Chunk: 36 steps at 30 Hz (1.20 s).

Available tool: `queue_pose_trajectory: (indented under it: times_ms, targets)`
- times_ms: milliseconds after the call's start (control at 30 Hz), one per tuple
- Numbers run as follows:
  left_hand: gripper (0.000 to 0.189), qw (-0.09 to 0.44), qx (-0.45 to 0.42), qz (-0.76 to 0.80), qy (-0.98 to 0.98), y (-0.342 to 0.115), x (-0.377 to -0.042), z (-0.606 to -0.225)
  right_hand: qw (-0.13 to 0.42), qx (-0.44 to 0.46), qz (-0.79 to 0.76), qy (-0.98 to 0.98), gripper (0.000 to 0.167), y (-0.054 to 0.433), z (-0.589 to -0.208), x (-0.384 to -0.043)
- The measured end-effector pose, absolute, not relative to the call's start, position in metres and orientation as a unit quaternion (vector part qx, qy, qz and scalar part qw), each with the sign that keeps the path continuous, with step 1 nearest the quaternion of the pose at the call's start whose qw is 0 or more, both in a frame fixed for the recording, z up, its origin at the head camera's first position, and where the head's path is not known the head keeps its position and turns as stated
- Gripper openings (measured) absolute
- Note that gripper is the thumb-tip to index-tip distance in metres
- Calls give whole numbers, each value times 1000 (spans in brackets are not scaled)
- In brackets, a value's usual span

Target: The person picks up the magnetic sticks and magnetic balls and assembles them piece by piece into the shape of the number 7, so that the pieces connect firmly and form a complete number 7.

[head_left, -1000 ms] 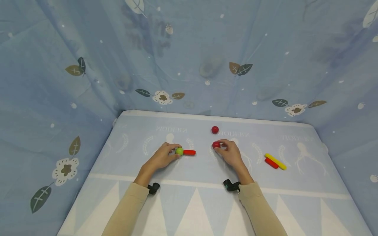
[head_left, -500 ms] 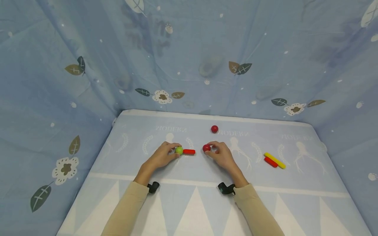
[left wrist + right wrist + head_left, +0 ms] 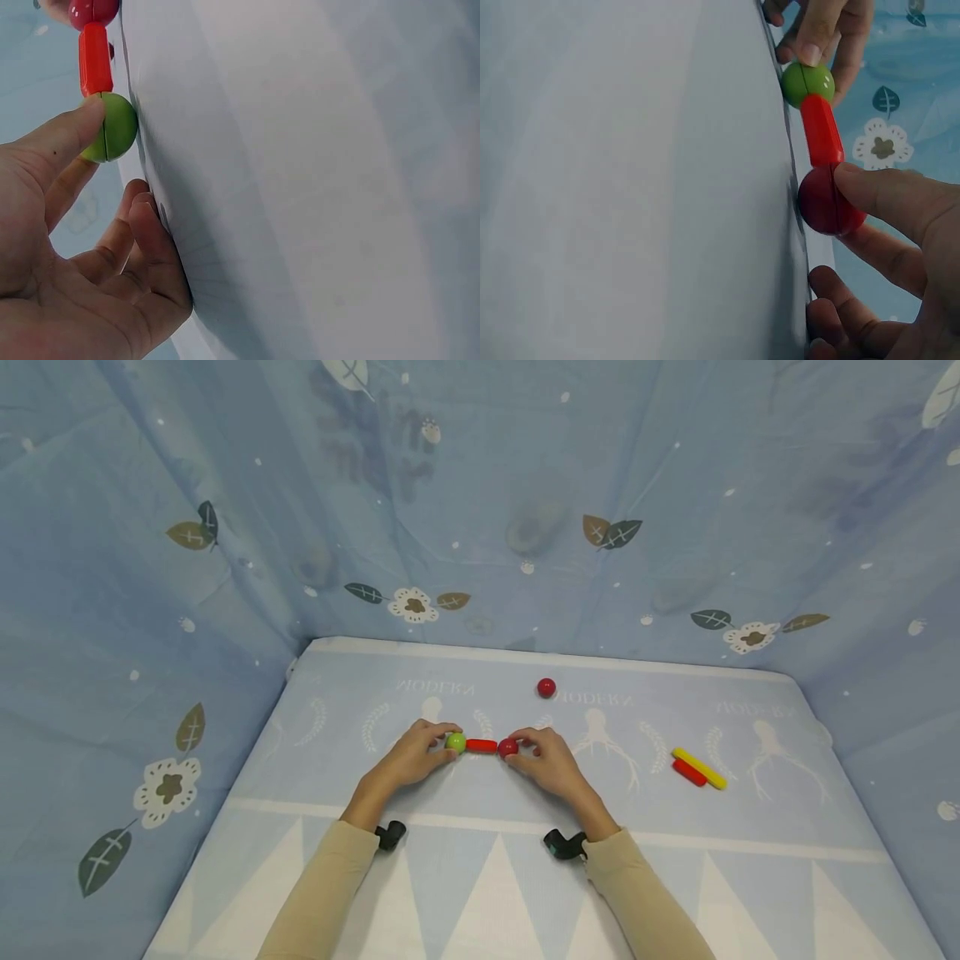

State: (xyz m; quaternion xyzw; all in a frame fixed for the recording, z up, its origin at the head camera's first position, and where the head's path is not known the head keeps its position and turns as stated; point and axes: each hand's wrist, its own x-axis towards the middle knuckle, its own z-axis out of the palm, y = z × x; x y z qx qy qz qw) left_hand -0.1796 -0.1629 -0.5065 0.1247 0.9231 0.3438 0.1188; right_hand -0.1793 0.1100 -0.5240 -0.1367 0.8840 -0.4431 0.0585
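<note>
Left of centre in the head view, the left hand is pinching the green ball between thumb and forefinger, its other fingers curling loosely below in the left wrist view. Just right of that ball, the red bar is lying at the middle of the frame, its long axis running nearly level from left to right, one end meeting the green ball. At its other end, the near red ball is touching it; whether they are joining firmly, I cannot tell. The right hand is pinching that ball from the right, so both hands are sitting about equally close to the bar, neither gripping it directly.
</note>
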Motion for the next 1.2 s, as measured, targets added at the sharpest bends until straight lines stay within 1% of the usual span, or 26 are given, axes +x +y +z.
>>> queue_pose_trajectory:
  times_ms: [467,800,1200]
  targets:
    - [41,125,123,341,924,-163,-180,-507,63,-136,-433,889,31,108,-526,-179]
    - [42,127,120,340,924,-162,-180,-504,58,-135,-432,890,36,113,-520,-179]
    - [42,126,115,339,925,-161,-182,-507,12,-98,-445,890,33,155,-516,-161]
